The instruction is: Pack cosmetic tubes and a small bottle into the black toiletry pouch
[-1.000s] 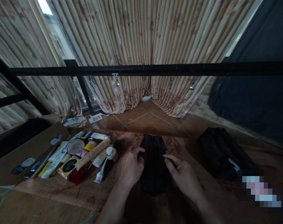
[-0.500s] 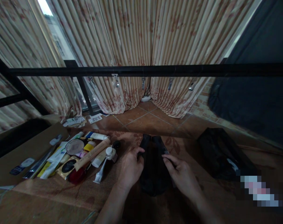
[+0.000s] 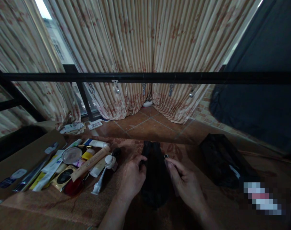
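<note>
The soft black elongated bag [image 3: 155, 188] lies lengthwise between the two hands, directly in front of the person, on the reddish-brown woven cloth with a leaf pattern [image 3: 78, 206]. The bare left hand [image 3: 133, 176] is positioned at the left edge of the bag, index finger extended to the edge and thumb below it; the dark material prevents telling whether the edge is clamped between them. The bare right hand [image 3: 186, 184] is positioned at the right side, thumb and index finger pressed together on a small shiny metal tab [image 3: 166, 156] near the bag's right edge. A second, bulkier black bag [image 3: 221, 159] rests to the right, well apart from the right hand; a pixelated patch covers the area just beside it. To the left of the left hand, toiletries are grouped on the cloth. Nearest to the hand is a small clear bottle with a white cap [image 3: 113, 164], next to a silver-grey squeeze tube [image 3: 98, 185]. Farther left are a long beige tube [image 3: 91, 163], a round clear-topped container [image 3: 72, 155], a glossy red round item [image 3: 73, 187] and a gold packet with a black oval [image 3: 64, 177]. An open brown cardboard box [image 3: 37, 151] stands beyond this group, at the left.
</note>
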`<move>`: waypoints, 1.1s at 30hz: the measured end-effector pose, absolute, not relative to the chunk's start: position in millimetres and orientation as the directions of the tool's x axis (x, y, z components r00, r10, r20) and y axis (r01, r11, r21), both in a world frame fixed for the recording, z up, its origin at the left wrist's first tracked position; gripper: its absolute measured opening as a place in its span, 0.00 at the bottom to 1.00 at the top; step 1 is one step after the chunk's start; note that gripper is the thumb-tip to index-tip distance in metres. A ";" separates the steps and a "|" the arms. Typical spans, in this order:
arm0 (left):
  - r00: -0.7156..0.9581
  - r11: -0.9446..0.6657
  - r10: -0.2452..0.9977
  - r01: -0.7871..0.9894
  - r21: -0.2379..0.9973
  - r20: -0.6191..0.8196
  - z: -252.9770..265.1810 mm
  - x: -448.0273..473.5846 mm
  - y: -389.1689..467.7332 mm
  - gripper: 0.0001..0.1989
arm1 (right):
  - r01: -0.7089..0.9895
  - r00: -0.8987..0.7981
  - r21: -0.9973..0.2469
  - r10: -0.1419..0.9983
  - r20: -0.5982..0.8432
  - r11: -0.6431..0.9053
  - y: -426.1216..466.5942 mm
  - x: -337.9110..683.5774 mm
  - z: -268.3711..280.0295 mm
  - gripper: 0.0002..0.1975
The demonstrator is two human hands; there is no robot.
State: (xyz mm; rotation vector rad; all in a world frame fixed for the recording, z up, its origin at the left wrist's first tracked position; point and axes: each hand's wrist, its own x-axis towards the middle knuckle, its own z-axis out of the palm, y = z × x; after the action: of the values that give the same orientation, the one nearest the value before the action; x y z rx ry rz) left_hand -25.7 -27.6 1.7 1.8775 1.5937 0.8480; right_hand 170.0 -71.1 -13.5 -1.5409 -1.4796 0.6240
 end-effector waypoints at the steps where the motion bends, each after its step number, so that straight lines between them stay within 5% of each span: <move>1: 0.107 -0.162 0.987 0.647 0.745 0.121 1.4 -25.5 -27.8 0.16 | 0.527 0.171 -0.843 0.958 0.228 0.107 -70.8 171.1 -14.6 0.20; 23: 0.124 -0.164 0.986 0.606 0.778 0.112 -4.7 -22.4 -26.4 0.16 | 0.676 0.155 -0.735 0.964 0.214 0.054 -66.6 182.9 -19.2 0.17; 33: 0.132 -0.140 0.988 0.606 0.783 0.074 0.9 -18.1 -24.8 0.14 | 0.450 0.216 -0.889 0.956 0.198 0.083 -66.2 170.2 -12.5 0.21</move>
State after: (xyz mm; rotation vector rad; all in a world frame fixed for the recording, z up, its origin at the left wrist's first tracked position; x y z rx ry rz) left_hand -18.1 -24.8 0.9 1.8185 1.5346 0.8268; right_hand 170.2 -66.2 -12.5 -1.5229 -1.3858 0.6588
